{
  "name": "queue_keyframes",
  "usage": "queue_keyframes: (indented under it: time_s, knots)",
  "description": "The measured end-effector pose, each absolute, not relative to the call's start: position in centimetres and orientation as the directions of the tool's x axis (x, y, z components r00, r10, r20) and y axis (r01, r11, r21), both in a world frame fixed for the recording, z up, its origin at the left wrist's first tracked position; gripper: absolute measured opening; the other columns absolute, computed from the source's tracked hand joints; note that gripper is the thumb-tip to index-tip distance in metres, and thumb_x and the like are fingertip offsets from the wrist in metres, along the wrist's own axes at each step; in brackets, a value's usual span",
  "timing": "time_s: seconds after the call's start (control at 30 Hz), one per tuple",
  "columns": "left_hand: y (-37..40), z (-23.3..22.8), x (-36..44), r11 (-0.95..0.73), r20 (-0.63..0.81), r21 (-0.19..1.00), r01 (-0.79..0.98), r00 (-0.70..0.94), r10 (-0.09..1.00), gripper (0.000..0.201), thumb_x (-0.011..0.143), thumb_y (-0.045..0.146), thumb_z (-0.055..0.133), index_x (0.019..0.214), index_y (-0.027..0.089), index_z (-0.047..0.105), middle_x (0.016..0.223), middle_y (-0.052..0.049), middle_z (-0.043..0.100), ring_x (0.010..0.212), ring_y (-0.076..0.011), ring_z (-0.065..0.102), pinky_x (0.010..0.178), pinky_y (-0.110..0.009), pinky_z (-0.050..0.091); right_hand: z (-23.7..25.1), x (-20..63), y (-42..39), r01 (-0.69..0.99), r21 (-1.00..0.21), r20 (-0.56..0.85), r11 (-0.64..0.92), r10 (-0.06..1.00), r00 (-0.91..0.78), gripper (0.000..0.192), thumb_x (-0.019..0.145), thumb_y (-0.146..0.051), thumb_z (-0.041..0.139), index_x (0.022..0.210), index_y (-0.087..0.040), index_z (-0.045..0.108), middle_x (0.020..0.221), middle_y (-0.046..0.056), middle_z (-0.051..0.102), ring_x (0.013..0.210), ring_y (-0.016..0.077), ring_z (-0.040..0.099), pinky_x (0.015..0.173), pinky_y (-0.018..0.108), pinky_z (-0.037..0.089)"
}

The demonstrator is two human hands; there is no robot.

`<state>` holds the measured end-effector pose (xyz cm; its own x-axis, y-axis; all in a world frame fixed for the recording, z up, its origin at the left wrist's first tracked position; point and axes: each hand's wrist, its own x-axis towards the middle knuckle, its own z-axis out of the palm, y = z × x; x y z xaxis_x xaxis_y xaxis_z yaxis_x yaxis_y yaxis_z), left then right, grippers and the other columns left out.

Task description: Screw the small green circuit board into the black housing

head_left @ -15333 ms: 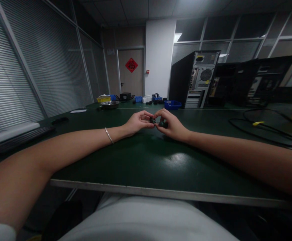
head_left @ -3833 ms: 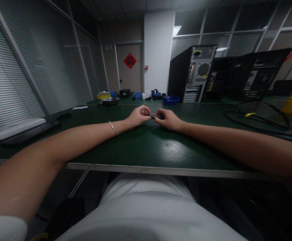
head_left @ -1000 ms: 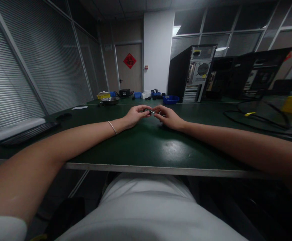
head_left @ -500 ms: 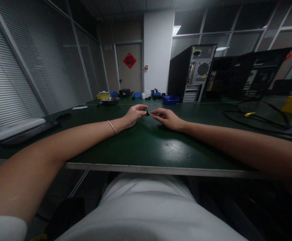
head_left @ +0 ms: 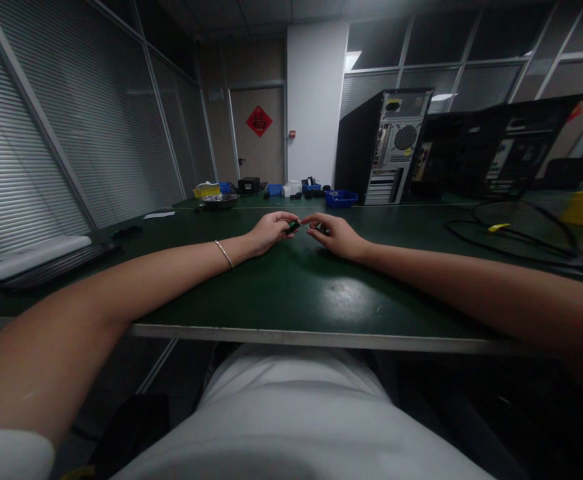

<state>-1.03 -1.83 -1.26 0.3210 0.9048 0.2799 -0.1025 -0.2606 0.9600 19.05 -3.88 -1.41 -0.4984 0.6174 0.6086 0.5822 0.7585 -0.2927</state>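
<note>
Just above the green tabletop, my left hand (head_left: pixel 270 233) is closed on a small dark piece with some green on it (head_left: pixel 292 227), pinched between thumb and fingers. It is too small to tell its kind. My right hand (head_left: pixel 339 237) is closed round a thin metal-shafted tool (head_left: pixel 305 225), which looks like a small screwdriver. The shaft points left and its tip meets or nearly meets the piece. The tool's handle is mostly hidden by my right fingers. The two hands' fingertips are very close together.
A metal dish (head_left: pixel 220 201) and a blue bin (head_left: pixel 340 198) stand at the back of the green table (head_left: pixel 271 300). A computer tower (head_left: pixel 386 147) rises at back right. Black cables (head_left: pixel 491 248) lie to the right, a keyboard (head_left: pixel 66 265) to the left.
The small piece has turned in my left fingers and sits flatter. My right index finger has moved left, up close to my left fingertips.
</note>
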Motion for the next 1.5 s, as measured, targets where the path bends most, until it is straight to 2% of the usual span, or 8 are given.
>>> queue_keyframes:
  time_s: [0.1, 0.3, 0.43, 0.63, 1.13, 1.37, 1.5]
  knots:
    - [-1.8, -1.3, -1.0, -0.288, 0.3, 0.954, -0.086, 0.347, 0.889, 0.027, 0.074, -0.001, 0.051, 0.09, 0.011, 0.068, 0.097, -0.008, 0.066, 0.083, -0.014, 0.062, 0.082, -0.032, 0.051, -1.5, 19.2, -3.8, 0.612, -0.289, 0.615, 0.736, 0.633, -0.471, 0.031, 0.087, -0.025, 0.055, 0.117, -0.02, 0.062, 0.093, 0.006, 0.067, 0.072, 0.0178, 0.057, 0.067, 0.029, 0.045]
    - [-1.7, -1.4, -1.3, -0.375, 0.367, 0.925, -0.061, 0.4, 0.84, 0.021, 0.075, 0.008, 0.06, 0.093, 0.011, 0.072, 0.097, -0.009, 0.07, 0.088, -0.0158, 0.062, 0.087, -0.034, 0.047, -1.4, 19.2, -3.8, 0.624, -0.279, 0.614, 0.73, 0.635, -0.468, 0.03, 0.085, -0.024, 0.056, 0.114, -0.021, 0.064, 0.094, 0.006, 0.067, 0.077, 0.0192, 0.059, 0.071, 0.03, 0.045]
    - [-1.7, -1.4, -1.7, -0.453, 0.424, 0.891, -0.038, 0.433, 0.796, 0.031, 0.066, 0.011, 0.075, 0.096, 0.012, 0.072, 0.1, -0.008, 0.07, 0.095, -0.0179, 0.062, 0.094, -0.035, 0.043, -1.3, 19.2, -4.0, 0.607, -0.283, 0.616, 0.743, 0.625, -0.479, 0.028, 0.085, -0.023, 0.057, 0.112, -0.021, 0.064, 0.093, 0.005, 0.067, 0.076, 0.0187, 0.059, 0.07, 0.029, 0.045]
    - [-1.5, -1.3, -2.0, -0.527, 0.478, 0.85, -0.011, 0.434, 0.763, 0.031, 0.067, 0.017, 0.076, 0.097, 0.013, 0.073, 0.101, -0.009, 0.072, 0.091, -0.0188, 0.064, 0.092, -0.038, 0.045, -1.3, 19.2, -4.0, 0.567, -0.305, 0.623, 0.765, 0.611, -0.489, 0.028, 0.087, -0.024, 0.055, 0.113, -0.019, 0.063, 0.09, 0.005, 0.066, 0.075, 0.0177, 0.059, 0.069, 0.028, 0.045]
    - [-1.2, -1.8, -1.9, -0.444, 0.436, 0.891, -0.094, 0.445, 0.782, 0.037, 0.064, 0.025, 0.081, 0.099, 0.013, 0.073, 0.099, -0.01, 0.073, 0.085, -0.0177, 0.067, 0.089, -0.038, 0.05, -1.2, 19.2, -4.0, 0.512, -0.361, 0.634, 0.779, 0.608, -0.478, 0.026, 0.087, -0.029, 0.057, 0.11, -0.019, 0.063, 0.093, 0.005, 0.07, 0.075, 0.018, 0.061, 0.068, 0.029, 0.048]
    - [-1.0, -1.7, -1.9, -0.441, 0.433, 0.895, -0.074, 0.383, 0.816, 0.033, 0.068, 0.024, 0.078, 0.099, 0.013, 0.072, 0.101, -0.009, 0.072, 0.081, -0.0144, 0.066, 0.09, -0.037, 0.049, -1.3, 19.2, -3.8, 0.55, -0.372, 0.637, 0.748, 0.637, -0.435, 0.024, 0.086, -0.026, 0.058, 0.108, -0.018, 0.065, 0.091, 0.006, 0.071, 0.076, 0.0188, 0.062, 0.069, 0.031, 0.048]
    - [-1.1, -1.7, -1.9, -0.434, 0.404, 0.9, -0.028, 0.425, 0.81, 0.031, 0.067, 0.022, 0.079, 0.096, 0.013, 0.072, 0.099, -0.008, 0.071, 0.083, -0.0147, 0.065, 0.09, -0.038, 0.049, -1.2, 19.3, -3.9, 0.575, -0.369, 0.644, 0.73, 0.647, -0.408, 0.023, 0.086, -0.026, 0.057, 0.105, -0.018, 0.066, 0.089, 0.006, 0.071, 0.076, 0.0189, 0.061, 0.07, 0.031, 0.047]
